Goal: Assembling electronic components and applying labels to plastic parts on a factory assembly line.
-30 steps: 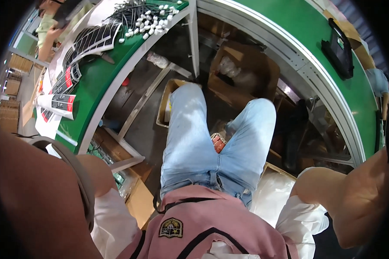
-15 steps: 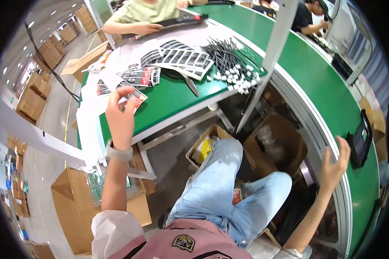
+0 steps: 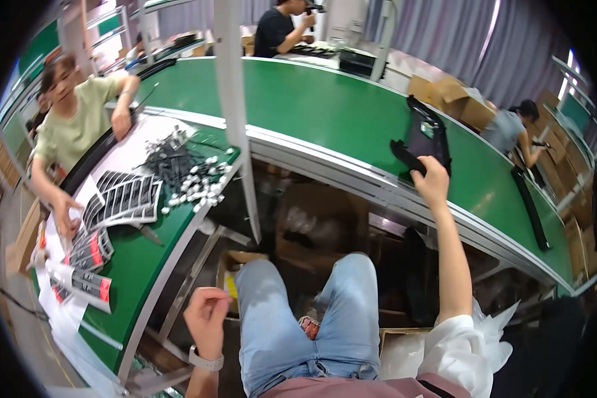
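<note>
My right hand (image 3: 432, 180) reaches out over the green conveyor belt. Its fingers are closed on the end of a black curved plastic piece (image 3: 406, 155). That piece lies against a larger black plastic housing (image 3: 428, 131) on the belt; I cannot tell whether the two are joined. My left hand (image 3: 207, 320) hovers beside my left thigh, off the edge of the side table (image 3: 154, 265). Its fingers are curled with the tips together, and whatever they may hold is hidden.
Label sheets (image 3: 125, 200), scissors (image 3: 149, 233) and a heap of black cables with white connectors (image 3: 196, 182) cover the side table. Across it a co-worker handles a long black strip (image 3: 89, 159). A white post (image 3: 229, 86) stands between table and belt. Another black strip (image 3: 532, 209) lies farther right.
My view has swung to the right. My right hand has gone out to the belt and taken hold of the black curved piece. My left hand has left the label sheets and dropped beside my thigh.
</note>
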